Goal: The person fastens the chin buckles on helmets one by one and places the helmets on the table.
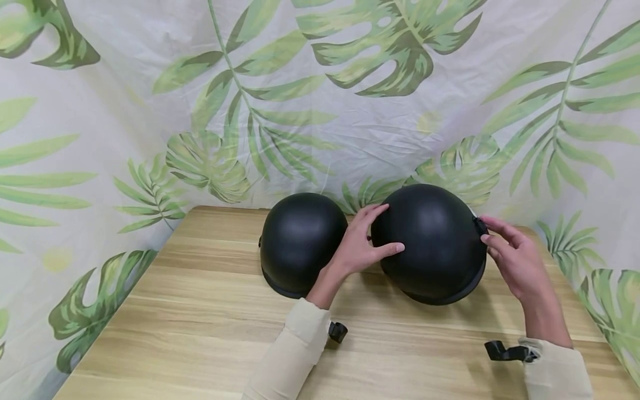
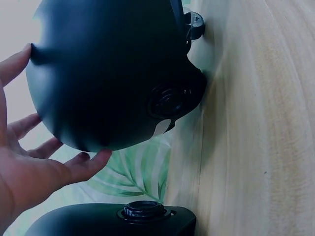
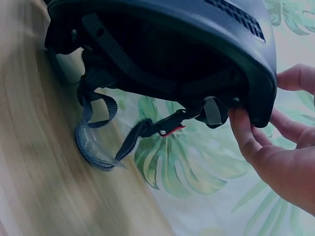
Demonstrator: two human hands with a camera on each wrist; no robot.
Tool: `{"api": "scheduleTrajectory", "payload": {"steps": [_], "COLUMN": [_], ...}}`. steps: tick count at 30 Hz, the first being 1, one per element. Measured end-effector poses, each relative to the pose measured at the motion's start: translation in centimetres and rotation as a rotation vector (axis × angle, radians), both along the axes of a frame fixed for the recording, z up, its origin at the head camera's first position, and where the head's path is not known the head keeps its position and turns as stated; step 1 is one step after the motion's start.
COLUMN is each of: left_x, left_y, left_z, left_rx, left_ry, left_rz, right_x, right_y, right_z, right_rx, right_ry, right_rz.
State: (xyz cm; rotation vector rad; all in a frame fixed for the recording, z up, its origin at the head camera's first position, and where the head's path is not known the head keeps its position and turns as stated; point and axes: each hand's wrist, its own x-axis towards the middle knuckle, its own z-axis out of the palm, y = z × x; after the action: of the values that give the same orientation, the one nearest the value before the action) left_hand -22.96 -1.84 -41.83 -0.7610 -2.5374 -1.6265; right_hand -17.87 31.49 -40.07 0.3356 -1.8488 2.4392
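Note:
A matte black helmet [image 1: 430, 244] is tilted on the table with its right side raised. My left hand [image 1: 357, 244] lies against the dome's left side, fingers and thumb spread and touching it. At the other side my right hand [image 1: 520, 258] pinches the rim, thumb under the edge and fingers outside. In the right wrist view the underside shows, with dark webbing and a chin strap [image 3: 130, 142] hanging from it. A round side knob [image 2: 170, 101] appears in the left wrist view. Left of my left hand, a second black helmet [image 1: 302, 244] stands dome up.
Both helmets are on a wood-grain table [image 1: 200, 311], near its back edge. A leaf-patterned cloth [image 1: 280, 111] hangs behind and at the sides. Black brackets [image 1: 505, 351] stick out from both wrists.

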Motion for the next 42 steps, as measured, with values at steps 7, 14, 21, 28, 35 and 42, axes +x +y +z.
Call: {"api": "scheduleTrajectory", "payload": {"steps": [7, 14, 21, 28, 35, 42], "left_x": [0.1, 0.3, 0.3, 0.8, 1.0, 0.8], "left_y": [0.0, 0.4, 0.8, 1.3, 1.4, 1.2], "left_z": [0.0, -0.1, -0.4, -0.3, -0.2, -0.4], "left_rx": [-0.034, -0.09, -0.082, -0.088, -0.091, -0.108], "left_ry": [-0.014, -0.053, -0.071, -0.063, -0.075, -0.047], "left_rz": [0.026, 0.039, 0.053, 0.067, 0.068, 0.056], "right_x": [0.1, -0.2, -0.3, -0.3, -0.2, 0.2], "right_y": [-0.2, -0.4, -0.3, 0.0, 0.3, 0.6], "right_z": [0.1, -0.1, -0.2, -0.1, 0.0, 0.4], "right_rx": [0.104, 0.258, 0.314, 0.689, 0.798, 0.808], "right_ry": [-0.053, -0.027, -0.023, -0.075, -0.052, -0.028], "right_rz": [-0.06, -0.124, -0.12, -0.211, -0.18, -0.098]}}
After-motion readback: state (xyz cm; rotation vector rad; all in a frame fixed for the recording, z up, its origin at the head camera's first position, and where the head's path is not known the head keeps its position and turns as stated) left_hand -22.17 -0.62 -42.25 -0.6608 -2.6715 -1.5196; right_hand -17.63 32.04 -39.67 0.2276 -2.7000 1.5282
